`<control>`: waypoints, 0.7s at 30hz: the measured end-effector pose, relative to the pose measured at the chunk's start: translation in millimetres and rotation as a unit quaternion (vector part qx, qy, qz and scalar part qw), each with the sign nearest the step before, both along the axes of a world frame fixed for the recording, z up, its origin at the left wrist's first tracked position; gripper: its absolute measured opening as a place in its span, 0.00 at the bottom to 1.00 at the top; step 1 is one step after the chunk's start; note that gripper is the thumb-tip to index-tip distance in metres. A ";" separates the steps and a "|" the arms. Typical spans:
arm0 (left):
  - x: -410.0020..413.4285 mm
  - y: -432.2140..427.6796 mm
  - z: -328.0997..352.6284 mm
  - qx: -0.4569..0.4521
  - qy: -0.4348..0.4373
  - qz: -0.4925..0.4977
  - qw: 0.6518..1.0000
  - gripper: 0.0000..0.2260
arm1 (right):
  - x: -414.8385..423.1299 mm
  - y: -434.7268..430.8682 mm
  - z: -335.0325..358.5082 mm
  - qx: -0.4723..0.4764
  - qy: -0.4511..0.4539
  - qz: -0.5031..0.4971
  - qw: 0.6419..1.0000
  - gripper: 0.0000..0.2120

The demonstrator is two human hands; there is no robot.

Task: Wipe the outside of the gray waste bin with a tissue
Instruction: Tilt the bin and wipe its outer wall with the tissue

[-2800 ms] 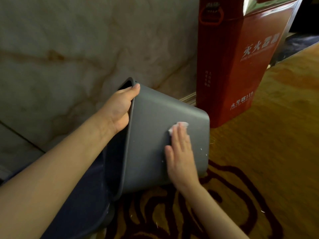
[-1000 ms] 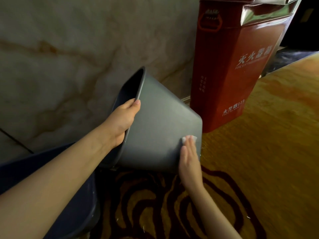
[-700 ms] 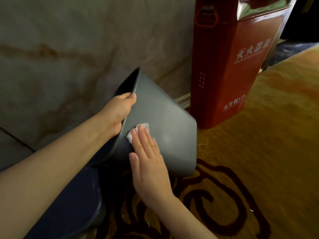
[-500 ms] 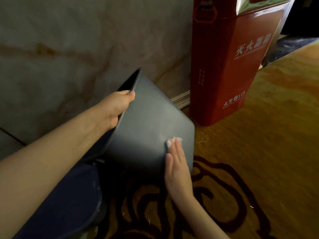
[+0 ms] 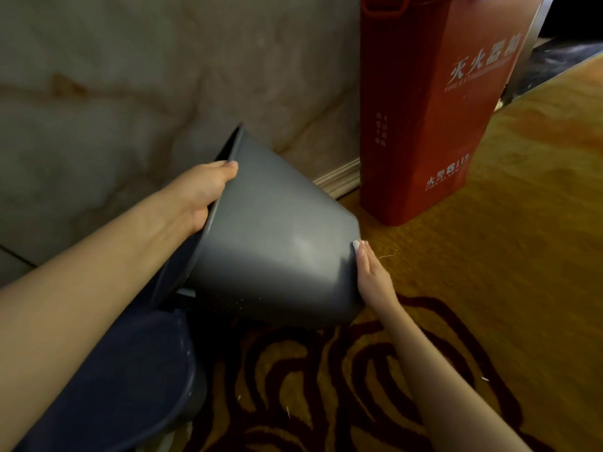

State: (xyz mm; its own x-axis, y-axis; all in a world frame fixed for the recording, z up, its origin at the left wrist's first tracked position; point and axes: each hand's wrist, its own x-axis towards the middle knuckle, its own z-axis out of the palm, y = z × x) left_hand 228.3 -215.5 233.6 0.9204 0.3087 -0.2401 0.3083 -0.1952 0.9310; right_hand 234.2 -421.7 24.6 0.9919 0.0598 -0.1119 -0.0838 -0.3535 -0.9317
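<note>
Head view: left hand (image 5: 199, 194) clamped over rim of gray waste bin (image 5: 277, 243), thumb outside, fingers hidden inside. Bin tipped on side above patterned carpet (image 5: 489, 272), base toward red fire-extinguisher box (image 5: 424, 109). Right hand (image 5: 375, 278) flat, pressing tissue (image 5: 356, 245) against base edge. Bin likely light, stiff, smooth plastic; rim looks best hold. Tissue soft, may shed or tear.

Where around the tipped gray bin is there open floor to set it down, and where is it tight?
Free: the gold carpet to the right of the right hand, below the red fire extinguisher box. Some room too on the patterned carpet below the gray bin. Crowded: the left, where the left hand grips the rim above a dark blue container, beside the marble wall.
</note>
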 end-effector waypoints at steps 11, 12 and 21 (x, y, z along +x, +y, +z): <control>-1.0 -2.4 -4.6 0.008 -0.012 0.005 1.000 0.13 | 72.2 -3.8 13.1 -0.026 0.016 0.046 0.998 0.25; 0.6 -3.9 -5.9 0.014 -0.015 0.011 1.000 0.15 | 67.4 -4.7 12.5 -0.025 0.014 0.049 0.998 0.25; 35.5 -21.4 -4.2 0.086 -0.007 0.023 0.996 0.20 | -78.7 -5.0 -24.5 0.013 -0.050 -0.011 0.999 0.23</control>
State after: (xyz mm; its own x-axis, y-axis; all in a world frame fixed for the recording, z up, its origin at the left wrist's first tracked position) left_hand 263.8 -236.9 229.4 0.9071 0.3866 -0.1667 0.3075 -0.3380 0.8895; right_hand 155.5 -426.7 0.2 0.9992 0.0389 -0.0112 0.0022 -0.3286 -0.9445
